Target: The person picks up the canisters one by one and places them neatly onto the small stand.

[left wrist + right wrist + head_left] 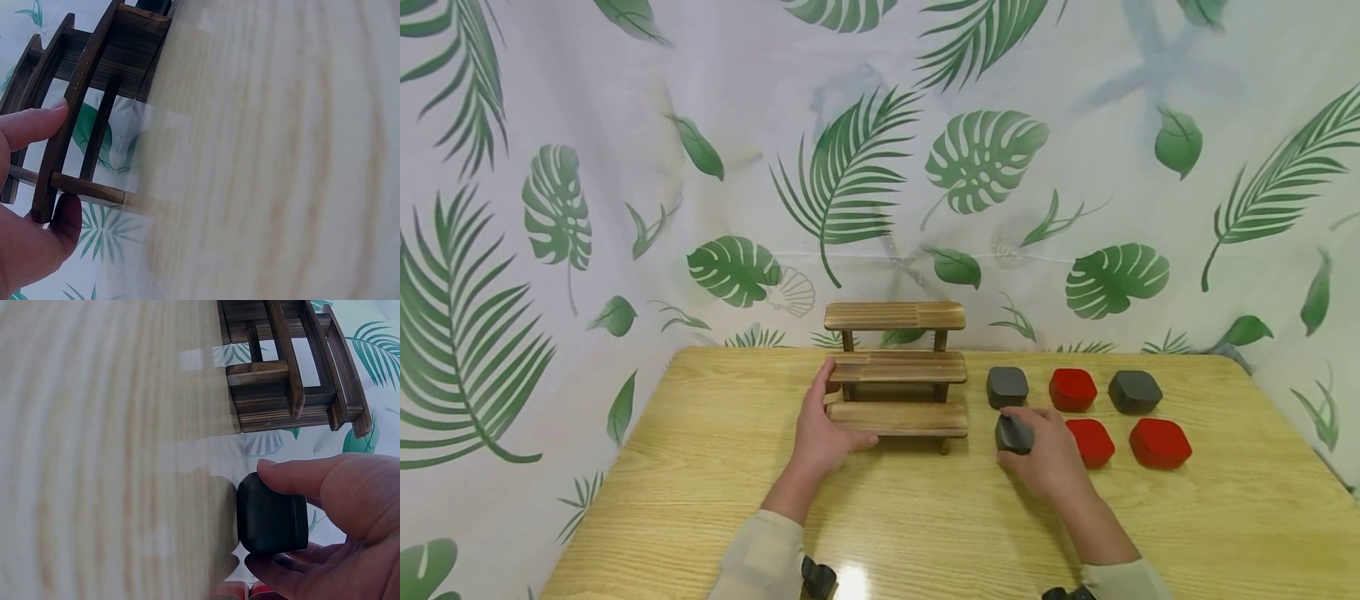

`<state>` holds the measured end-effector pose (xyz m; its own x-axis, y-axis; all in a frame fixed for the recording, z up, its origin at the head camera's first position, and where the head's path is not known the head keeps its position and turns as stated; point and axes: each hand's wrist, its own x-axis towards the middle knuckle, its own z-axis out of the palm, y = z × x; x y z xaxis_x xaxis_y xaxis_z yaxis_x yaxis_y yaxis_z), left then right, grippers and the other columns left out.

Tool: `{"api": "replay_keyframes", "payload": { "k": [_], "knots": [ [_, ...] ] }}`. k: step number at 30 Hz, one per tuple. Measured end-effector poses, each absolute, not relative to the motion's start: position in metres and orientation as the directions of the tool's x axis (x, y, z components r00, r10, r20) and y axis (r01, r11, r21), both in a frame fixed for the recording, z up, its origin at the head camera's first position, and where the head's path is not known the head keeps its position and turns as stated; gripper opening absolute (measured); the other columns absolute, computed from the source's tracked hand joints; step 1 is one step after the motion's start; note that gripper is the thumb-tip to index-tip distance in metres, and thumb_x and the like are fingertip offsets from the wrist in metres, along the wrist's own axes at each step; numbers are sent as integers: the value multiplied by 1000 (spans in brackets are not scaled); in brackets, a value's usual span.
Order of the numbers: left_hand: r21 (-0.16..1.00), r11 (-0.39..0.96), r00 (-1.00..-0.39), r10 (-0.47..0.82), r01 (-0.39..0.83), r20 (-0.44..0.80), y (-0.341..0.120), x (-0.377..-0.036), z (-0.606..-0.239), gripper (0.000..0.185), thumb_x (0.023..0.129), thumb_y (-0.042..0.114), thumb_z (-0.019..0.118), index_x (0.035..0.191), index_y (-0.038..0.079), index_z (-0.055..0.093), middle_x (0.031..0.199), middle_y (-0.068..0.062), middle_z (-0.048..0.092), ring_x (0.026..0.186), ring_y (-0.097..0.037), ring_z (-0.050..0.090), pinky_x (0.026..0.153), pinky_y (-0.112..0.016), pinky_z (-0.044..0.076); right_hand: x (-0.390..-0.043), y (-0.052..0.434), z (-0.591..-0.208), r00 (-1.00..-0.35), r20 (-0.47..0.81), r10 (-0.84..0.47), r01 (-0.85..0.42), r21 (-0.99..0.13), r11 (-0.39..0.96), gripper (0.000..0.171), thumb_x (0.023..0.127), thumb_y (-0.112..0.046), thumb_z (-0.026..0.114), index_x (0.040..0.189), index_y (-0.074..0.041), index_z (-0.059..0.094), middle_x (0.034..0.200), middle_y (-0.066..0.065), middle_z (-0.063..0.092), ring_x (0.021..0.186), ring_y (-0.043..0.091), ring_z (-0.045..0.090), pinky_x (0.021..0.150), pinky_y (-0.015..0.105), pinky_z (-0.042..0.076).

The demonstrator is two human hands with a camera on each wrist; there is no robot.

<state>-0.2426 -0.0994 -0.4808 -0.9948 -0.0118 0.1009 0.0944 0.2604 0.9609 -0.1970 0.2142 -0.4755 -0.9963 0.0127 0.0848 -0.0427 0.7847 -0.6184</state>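
Note:
A small three-step wooden rack point(897, 371) stands on the light wood table point(700, 467). My left hand point(822, 429) grips the rack's left end, thumb under the lowest step point(59, 150) and a finger on top. To the right lie several rounded boxes, black and red. My right hand point(1047, 454) pinches a black box point(1012, 433) between thumb and fingers, tilted up off the table point(272, 515). Another black box point(1007, 386) sits just behind it.
Red boxes point(1072, 389) point(1159, 442) point(1093, 442) and a black box point(1135, 392) lie right of my right hand. A leaf-print curtain point(880, 167) hangs behind and around the table. Bare table lies in front and to the left.

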Motion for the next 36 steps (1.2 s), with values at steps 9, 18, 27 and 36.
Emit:
{"api": "replay_keyframes", "payload": {
  "k": [9, 18, 27, 36],
  "knots": [
    [963, 258, -996, -11, 82, 88, -102, -243, -479, 127, 58, -7, 94, 157, 38, 28, 137, -6, 47, 124, -36, 44, 87, -45, 50, -198, 214, -475, -996, 84, 24, -31, -602, 798, 60, 80, -10, 84, 134, -5, 62, 132, 32, 48, 118, 53, 47, 93, 64, 41],
    [965, 249, -996, -7, 82, 87, -103, -243, -478, 125, 58, -8, 94, 157, 34, 30, 135, -10, 48, 121, -37, 46, 79, -41, 52, -197, 212, -469, -997, 62, 42, -4, -608, 794, 60, 79, -14, 85, 134, -7, 62, 132, 34, 48, 118, 55, 47, 91, 65, 41],
    [950, 300, -995, -12, 88, 96, -103, -244, -478, 125, 58, -6, 94, 157, 34, 30, 146, -3, 45, 129, -37, 43, 87, -46, 51, -196, 210, -459, -996, 72, 50, -8, -640, 768, 60, 82, -17, 82, 137, -8, 61, 135, 32, 48, 119, 54, 45, 91, 64, 41],
    [955, 289, -997, -19, 72, 81, -104, -242, -474, 124, 57, -7, 94, 156, 36, 33, 141, -7, 49, 128, -37, 44, 83, -43, 52, -198, 208, -450, -990, 130, 61, -39, -652, 757, 60, 82, -19, 83, 137, -9, 61, 132, 30, 50, 117, 51, 47, 89, 64, 43]
  ]
}}
